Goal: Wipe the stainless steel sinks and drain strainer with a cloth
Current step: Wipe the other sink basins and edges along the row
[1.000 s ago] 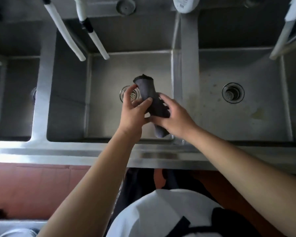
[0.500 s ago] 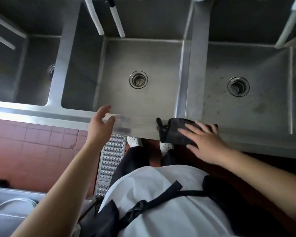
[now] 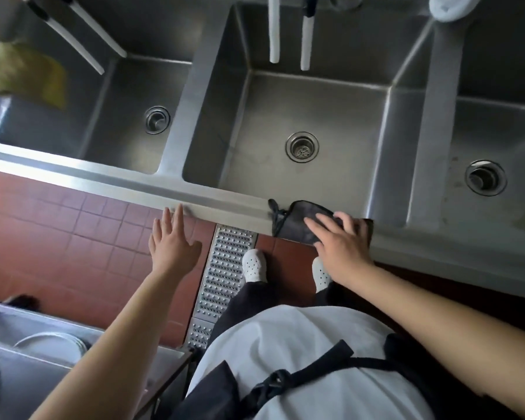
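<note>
the right hand (image 3: pixel 343 248) lies flat, fingers straight, on the dark cloth (image 3: pixel 300 221) at the middle sink's front rim (image 3: pixel 225 204); the left hand (image 3: pixel 172 245) hovers open, lower left of it.

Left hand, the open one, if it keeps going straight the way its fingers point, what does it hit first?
Probably the front rim of the sink unit: the left hand points its straight fingers at it, tips already at its edge. Height is hard to judge, so it might pass just over.

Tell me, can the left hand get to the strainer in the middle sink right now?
Probably yes. The left hand is open and holds nothing, just short of the front rim, and the strainer lies uncovered on the bare floor of the middle sink; it is a deep reach down.
</note>
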The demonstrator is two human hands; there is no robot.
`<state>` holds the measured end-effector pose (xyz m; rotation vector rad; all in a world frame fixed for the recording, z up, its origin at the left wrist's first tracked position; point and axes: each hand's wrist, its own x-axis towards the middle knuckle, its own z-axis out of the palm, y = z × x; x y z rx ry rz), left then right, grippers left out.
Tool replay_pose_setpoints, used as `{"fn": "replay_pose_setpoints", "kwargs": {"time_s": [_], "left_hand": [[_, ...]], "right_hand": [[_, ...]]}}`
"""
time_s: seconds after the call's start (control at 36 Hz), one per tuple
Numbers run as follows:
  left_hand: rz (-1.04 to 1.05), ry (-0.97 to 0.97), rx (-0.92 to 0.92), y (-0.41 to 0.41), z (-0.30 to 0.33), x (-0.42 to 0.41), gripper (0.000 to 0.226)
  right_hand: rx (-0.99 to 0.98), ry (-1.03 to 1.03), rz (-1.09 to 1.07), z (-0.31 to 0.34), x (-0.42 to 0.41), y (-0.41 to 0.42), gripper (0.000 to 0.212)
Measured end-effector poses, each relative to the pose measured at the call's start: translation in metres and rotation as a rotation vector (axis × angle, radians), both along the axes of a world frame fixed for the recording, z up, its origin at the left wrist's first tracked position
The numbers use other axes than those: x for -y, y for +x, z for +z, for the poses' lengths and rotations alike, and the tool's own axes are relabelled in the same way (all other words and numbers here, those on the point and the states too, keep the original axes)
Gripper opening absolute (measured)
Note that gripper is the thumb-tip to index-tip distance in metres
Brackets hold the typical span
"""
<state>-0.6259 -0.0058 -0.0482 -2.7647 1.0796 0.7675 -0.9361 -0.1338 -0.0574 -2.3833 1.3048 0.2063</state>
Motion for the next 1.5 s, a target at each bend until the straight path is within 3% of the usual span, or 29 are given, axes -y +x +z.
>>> {"fn": "replay_pose_setpoints", "kwargs": {"time_s": [0.39,0.5,0.64,0.81,1.03,1.11,1.17,1.28,1.39,1.44,1.5], "left_hand": [[-0.211,-0.075,-0.038,0.081,-0.018,-0.032,0.106],[-0.219,-0.136,-0.081,0.092,-0.021,-0.036,0.103],[-0.194,-0.177,-0.131,0.096,-0.014,-0.034,0.086],[-0.097,-0.442,-0.143,0.093,0.002,-0.009,0.054],[-0.309,-0.487,-0.38,0.053,0.039,0.05,0.049],[-0.388,-0.496,-0.513,0.027,0.052,0.073,0.046],[-0.455,-0.494,-0.606,0.003,0.059,0.087,0.042],[-0.756,-0.513,-0.755,-0.059,0.076,0.112,0.047],[-1.099,-0.525,-0.827,-0.124,0.093,0.126,0.076],[-1.127,-0.552,-0.845,-0.152,0.102,0.131,0.083],[-1.13,-0.615,-0.832,-0.176,0.11,0.139,0.076]], "right_hand": [[0.022,0.215,0.045,-0.004,0.003,0.281,0.032],[0.034,0.239,0.036,-0.005,0.006,0.312,0.042],[0.018,0.244,0.098,0.002,0.012,0.297,0.046],[-0.03,0.229,0.048,0.012,0.016,0.242,0.047],[-0.107,0.146,-0.262,0.025,0.009,0.109,0.043],[0.033,0.177,-0.597,0.041,0.012,0.065,0.022],[0.292,0.247,-0.894,0.058,0.016,0.04,0.01],[0.735,0.538,-1.392,0.096,0.016,-0.004,0.01],[0.923,0.782,-1.552,0.124,0.023,-0.038,0.029],[1.048,0.855,-1.561,0.128,0.026,-0.052,0.03],[1.146,0.922,-1.543,0.129,0.029,-0.065,0.03]]}}
